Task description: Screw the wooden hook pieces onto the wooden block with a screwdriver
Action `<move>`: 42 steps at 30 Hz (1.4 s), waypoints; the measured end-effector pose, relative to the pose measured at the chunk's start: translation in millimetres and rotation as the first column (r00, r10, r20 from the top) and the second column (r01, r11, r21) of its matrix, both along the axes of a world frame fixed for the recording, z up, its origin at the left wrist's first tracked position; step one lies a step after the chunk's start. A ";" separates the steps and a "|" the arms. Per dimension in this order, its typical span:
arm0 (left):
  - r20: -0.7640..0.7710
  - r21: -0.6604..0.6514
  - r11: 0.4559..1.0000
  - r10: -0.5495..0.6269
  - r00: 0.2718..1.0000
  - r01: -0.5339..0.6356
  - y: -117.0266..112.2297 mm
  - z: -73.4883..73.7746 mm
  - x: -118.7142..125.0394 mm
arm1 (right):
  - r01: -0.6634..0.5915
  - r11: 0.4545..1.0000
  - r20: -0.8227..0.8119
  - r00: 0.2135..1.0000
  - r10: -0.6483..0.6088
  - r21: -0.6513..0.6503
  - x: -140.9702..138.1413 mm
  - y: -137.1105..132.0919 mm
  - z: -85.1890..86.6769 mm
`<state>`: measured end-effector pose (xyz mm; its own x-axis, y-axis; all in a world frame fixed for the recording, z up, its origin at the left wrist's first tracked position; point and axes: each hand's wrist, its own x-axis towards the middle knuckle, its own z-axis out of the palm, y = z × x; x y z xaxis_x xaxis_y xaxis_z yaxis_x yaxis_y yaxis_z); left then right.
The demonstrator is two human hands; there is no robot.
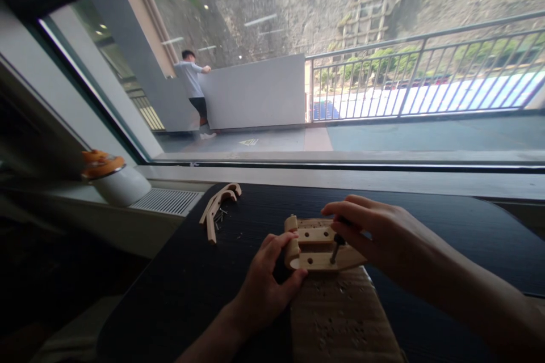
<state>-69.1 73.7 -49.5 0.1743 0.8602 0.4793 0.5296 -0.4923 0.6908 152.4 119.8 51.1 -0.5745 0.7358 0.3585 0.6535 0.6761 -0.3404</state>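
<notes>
My left hand (269, 279) grips the left end of a pale wooden assembly (319, 261), fingers on its rounded crosspiece and thumb along the near edge. The assembly has two flat bars with round holes. In my right hand (381, 232) is a screwdriver (338, 247) with a dark handle, mostly hidden by the fingers. It stands tilted, its tip at a hole in the near bar. Under the assembly lies a worn wooden board (340, 320) marked with many small holes.
Two curved wooden pieces (212, 211) lie at the back left of the black table (179, 283), with several small screws (220, 216) beside them. A white container with an orange top (121, 181) stands on the sill. Beyond the window (272, 142), a person (193, 85) stands outside.
</notes>
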 end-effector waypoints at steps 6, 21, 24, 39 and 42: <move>0.002 0.015 1.000 -0.006 1.000 0.006 0.5 -0.7 -1.3 | -0.071 0.997 0.008 0.997 0.071 -0.008 -4.9 -9.6 4.9; -0.007 -0.001 1.000 -0.006 1.000 0.006 -2.0 3.5 0.0 | 0.012 0.996 -0.026 1.000 -0.010 0.092 -1.4 -1.4 1.3; -0.011 -0.005 1.000 -0.002 1.000 0.002 -1.9 2.8 0.1 | 0.038 0.991 0.030 0.999 -0.042 0.129 -2.2 -3.2 3.5; 0.011 0.002 1.000 -0.008 1.000 0.008 -0.5 1.4 -1.0 | -0.060 0.997 -0.082 0.995 0.063 0.043 -3.9 -5.2 0.0; 0.003 -0.002 1.000 -0.001 1.000 0.001 -0.9 0.7 -0.9 | -0.036 0.997 -0.050 0.998 0.039 0.061 -0.9 -4.3 2.1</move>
<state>-70.0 72.8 -48.8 0.1736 0.8609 0.4782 0.5267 -0.4915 0.6936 151.5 115.5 53.2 -0.5812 0.6899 0.4315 0.6097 0.7204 -0.3307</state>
